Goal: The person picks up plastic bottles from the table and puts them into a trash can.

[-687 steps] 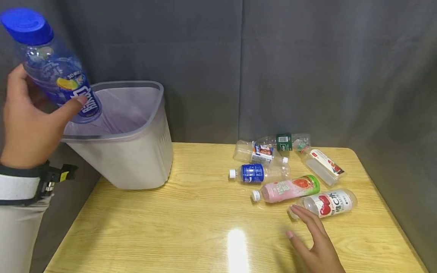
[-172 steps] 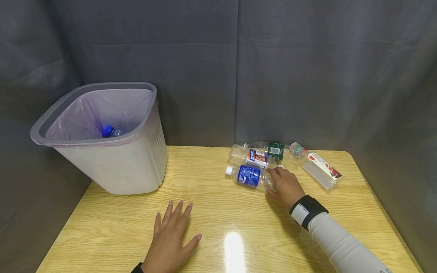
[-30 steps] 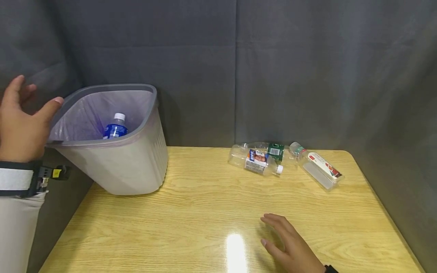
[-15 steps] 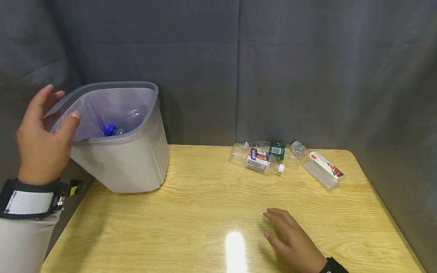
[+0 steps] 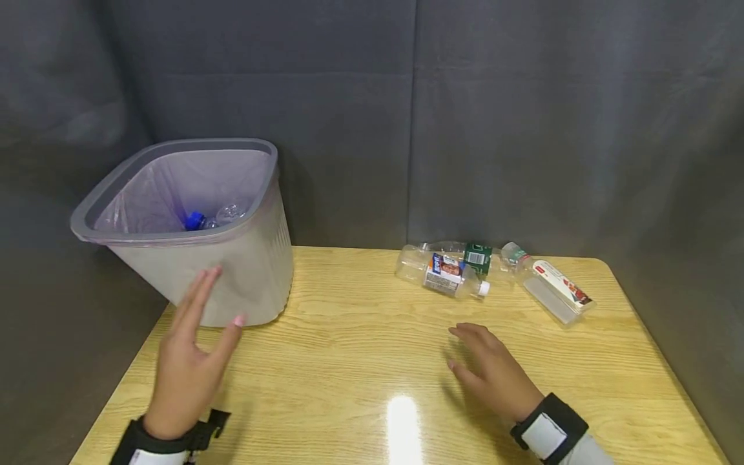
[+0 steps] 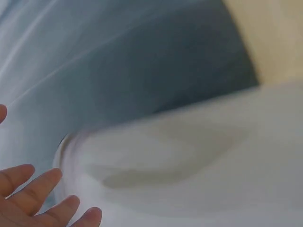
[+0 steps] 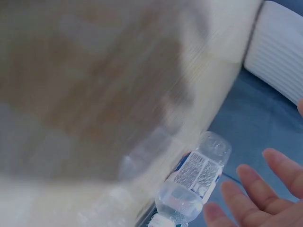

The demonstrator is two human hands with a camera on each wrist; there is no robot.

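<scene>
My left hand (image 5: pixel 188 361), fingers spread and holding nothing, is in front of the white bin (image 5: pixel 250 278). In the left wrist view its fingers (image 6: pixel 40 189) show beside the bin's pale wall. Over the table my right hand (image 5: pixel 494 371) hovers with relaxed fingers, nothing in it. Beyond it lies a clear bottle with a white cap (image 5: pixel 444 272), which the right wrist view also shows near the fingers (image 7: pixel 251 198). Behind that one is a clear bottle with a green label (image 5: pixel 478 257). A clear bottle with a white and red label (image 5: pixel 555 284) lies to the right.
The bin has a grey rim (image 5: pixel 87 223) and a pale purple liner. Inside are a blue-capped bottle (image 5: pixel 196 221) and another clear bottle (image 5: pixel 231 213). A dark curtain (image 5: pixel 349 129) hangs behind the wooden table (image 5: pixel 343 361).
The white-capped, blue-labelled bottle went from the table into the bin; the pink and cherry-labelled bottles have left the table. My left hand has since come down and right; my right hand moved slightly forward.
</scene>
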